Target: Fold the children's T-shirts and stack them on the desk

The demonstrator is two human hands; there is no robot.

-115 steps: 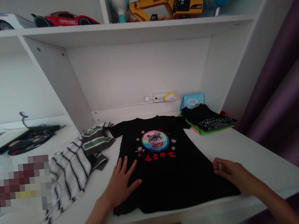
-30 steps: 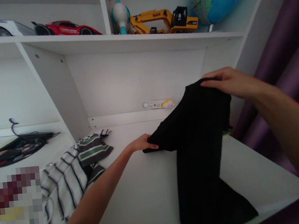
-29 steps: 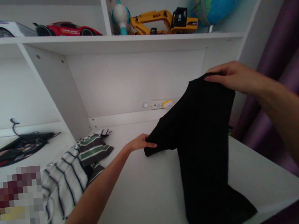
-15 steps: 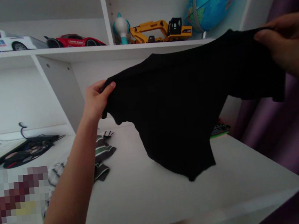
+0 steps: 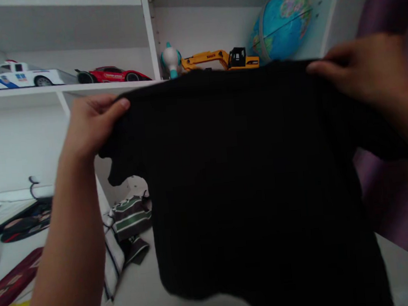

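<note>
A black T-shirt [image 5: 249, 177] hangs spread out in the air in front of me, its plain back side toward me. My left hand [image 5: 89, 122] pinches its left shoulder, thumb on the near side. My right hand [image 5: 364, 70] grips the right shoulder at about the same height. The shirt's hem hangs down to the white desk [image 5: 138, 297] and hides most of the desk's middle and right.
A striped garment [image 5: 126, 219] lies on the desk to the left. A dark flat item with a cable [image 5: 24, 223] is further left. The shelf above holds toy cars [image 5: 111, 75], a yellow toy excavator [image 5: 222, 58] and a globe [image 5: 280, 25]. Purple curtain [image 5: 401, 202] at the right.
The shirt lay flat on the desk, print up. Both hands took it by the shoulders, lifted it and spread it wide, and it now hangs level and closer to me.
</note>
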